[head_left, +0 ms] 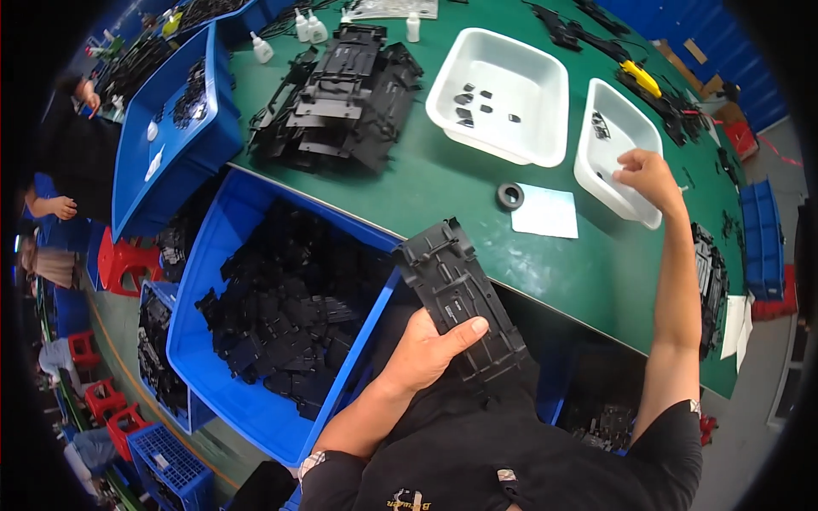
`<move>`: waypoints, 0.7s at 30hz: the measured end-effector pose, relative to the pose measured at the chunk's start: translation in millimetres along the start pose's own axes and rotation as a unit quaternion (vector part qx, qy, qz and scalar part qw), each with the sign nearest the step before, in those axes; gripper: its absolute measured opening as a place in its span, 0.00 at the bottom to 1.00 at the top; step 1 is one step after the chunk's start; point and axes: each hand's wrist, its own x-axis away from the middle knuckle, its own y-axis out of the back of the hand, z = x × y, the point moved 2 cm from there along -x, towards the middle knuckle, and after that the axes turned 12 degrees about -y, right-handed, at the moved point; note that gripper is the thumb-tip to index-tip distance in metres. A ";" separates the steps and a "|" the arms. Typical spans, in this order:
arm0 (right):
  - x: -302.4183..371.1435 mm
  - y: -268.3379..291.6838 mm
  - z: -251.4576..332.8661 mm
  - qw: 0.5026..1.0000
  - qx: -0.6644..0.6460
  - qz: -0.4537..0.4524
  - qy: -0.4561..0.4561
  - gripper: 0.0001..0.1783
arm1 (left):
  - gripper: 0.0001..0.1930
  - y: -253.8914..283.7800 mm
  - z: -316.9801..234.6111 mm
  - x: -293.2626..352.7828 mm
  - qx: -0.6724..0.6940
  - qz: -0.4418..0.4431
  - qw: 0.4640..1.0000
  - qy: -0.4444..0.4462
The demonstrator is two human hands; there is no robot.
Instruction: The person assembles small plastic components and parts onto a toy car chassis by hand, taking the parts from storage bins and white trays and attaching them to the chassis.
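Observation:
My left hand [432, 347] is wrapped round a long black plastic chassis part [460, 294], thumb across its face. The part is tilted, held in front of my body off the table's near edge. My right hand [648, 176] reaches into the narrow white tray [635, 200] on the right. Its fingers are curled together in a pinch; whatever lies between the tips is too small to make out. A few small black pieces [601, 126] lie at the far end of that tray. The wider white tray [498, 153] beside it holds several small black pieces [486, 108].
On the green table [366, 192] stand a stack of black chassis parts [341, 102], white bottles [315, 30], a black ring [509, 197] on white paper [550, 213], and a yellow-handled tool [641, 78]. A blue bin [192, 341] full of black parts sits left. Another person's hand [60, 207] shows far left.

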 end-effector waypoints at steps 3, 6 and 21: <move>-9.2 -22.7 14.4 0.994 0.085 0.072 -0.021 0.12 | 0.16 4.2 -10.9 4.1 0.096 -0.043 0.994 0.040; -18.4 -31.2 17.6 0.988 0.059 0.137 -0.044 0.08 | 0.13 7.3 -17.2 5.9 0.129 -0.052 0.989 0.047; 60.8 -1.7 6.7 0.887 -0.459 -0.030 0.043 0.14 | 0.12 -5.4 -12.5 16.6 0.103 -0.070 0.992 0.017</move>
